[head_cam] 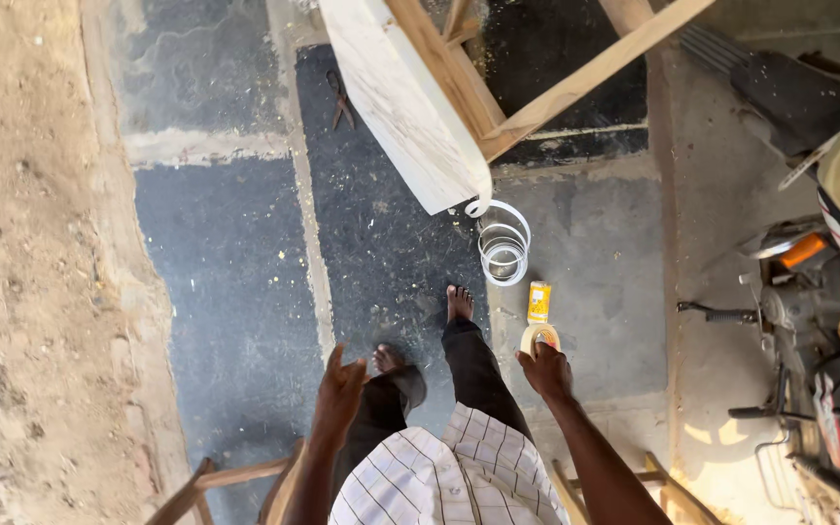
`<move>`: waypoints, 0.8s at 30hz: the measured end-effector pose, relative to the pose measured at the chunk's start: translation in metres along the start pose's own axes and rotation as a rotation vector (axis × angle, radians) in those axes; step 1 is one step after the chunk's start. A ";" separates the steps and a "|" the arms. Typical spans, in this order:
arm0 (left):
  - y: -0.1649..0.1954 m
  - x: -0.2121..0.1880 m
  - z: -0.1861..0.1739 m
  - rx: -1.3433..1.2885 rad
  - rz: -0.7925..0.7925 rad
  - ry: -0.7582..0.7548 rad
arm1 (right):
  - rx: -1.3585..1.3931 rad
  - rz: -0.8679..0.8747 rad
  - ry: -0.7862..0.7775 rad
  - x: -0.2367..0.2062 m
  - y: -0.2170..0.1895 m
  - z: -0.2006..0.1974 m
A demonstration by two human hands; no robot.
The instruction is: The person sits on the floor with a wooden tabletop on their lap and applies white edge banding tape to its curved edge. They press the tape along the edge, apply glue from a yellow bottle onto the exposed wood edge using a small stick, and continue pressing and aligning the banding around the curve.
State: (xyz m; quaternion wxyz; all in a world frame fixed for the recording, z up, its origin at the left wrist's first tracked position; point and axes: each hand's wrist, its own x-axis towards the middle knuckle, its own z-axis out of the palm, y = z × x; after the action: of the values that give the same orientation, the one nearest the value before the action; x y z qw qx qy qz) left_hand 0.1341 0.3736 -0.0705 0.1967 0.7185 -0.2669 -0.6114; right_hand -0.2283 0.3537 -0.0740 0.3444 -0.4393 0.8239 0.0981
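Head view: right hand (544, 371), lower centre-right, grips a roll of tape (540, 337) by its rim; light, stiff ring, best held through the core. Left hand (339, 389) hangs empty, fingers loosely spread. White banding coil (505, 247) dangles off the board (406, 100) above.

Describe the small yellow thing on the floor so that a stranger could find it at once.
Start at the pale wooden panel leaning overhead; white coiled strips lie below it. Just past them, above the right hand holding a tape roll, lies the yellow packet, the only bright rectangular thing there.
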 end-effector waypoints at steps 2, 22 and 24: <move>-0.016 0.000 -0.033 0.257 -0.010 0.031 | 0.014 0.112 -0.047 0.000 0.010 0.002; 0.120 0.108 -0.333 0.732 0.069 -0.085 | 1.290 0.584 0.152 -0.189 -0.158 0.147; 0.159 0.138 -0.328 0.666 0.220 -0.107 | 1.265 0.565 0.194 -0.182 -0.188 0.143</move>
State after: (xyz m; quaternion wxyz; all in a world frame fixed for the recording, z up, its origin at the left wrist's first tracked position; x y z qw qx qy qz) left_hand 0.4494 0.1487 -0.0231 0.0020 0.6772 -0.5375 -0.5025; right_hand 0.0583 0.4276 -0.0353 0.4203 0.0699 0.8325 -0.3543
